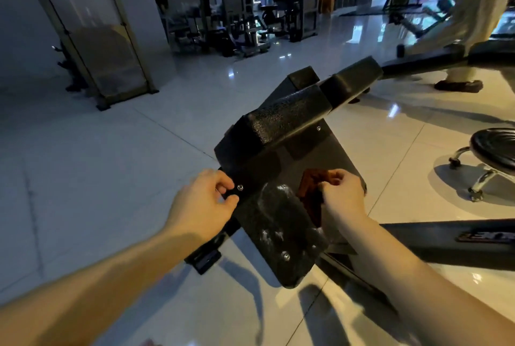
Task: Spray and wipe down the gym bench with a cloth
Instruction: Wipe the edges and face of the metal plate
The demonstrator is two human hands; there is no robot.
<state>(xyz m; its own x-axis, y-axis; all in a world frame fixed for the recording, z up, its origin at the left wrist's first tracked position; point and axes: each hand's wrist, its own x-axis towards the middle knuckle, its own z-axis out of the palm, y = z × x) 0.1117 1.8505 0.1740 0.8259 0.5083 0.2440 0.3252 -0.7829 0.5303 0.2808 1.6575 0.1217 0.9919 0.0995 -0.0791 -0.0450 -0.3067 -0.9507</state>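
Note:
The black gym bench (pixel 281 128) stretches away from me at the middle of the view, with padded sections and a flat plate below them. Its nearest pad (pixel 276 223) shows whitish wet streaks. My left hand (pixel 204 200) grips the bench's left edge beside a silver bolt, fingers curled round it. My right hand (pixel 341 192) holds a crumpled brown cloth (pixel 312 192) against the bench's right side, just beside the wet pad. No spray bottle is in view.
Glossy white tile floor (pixel 97 178) surrounds the bench. A black round stool (pixel 493 150) on chrome legs stands at right. A person's legs (pixel 462 39) are at the far right. Gym machines (pixel 237 25) fill the back, and a framed panel (pixel 106 47) stands at left.

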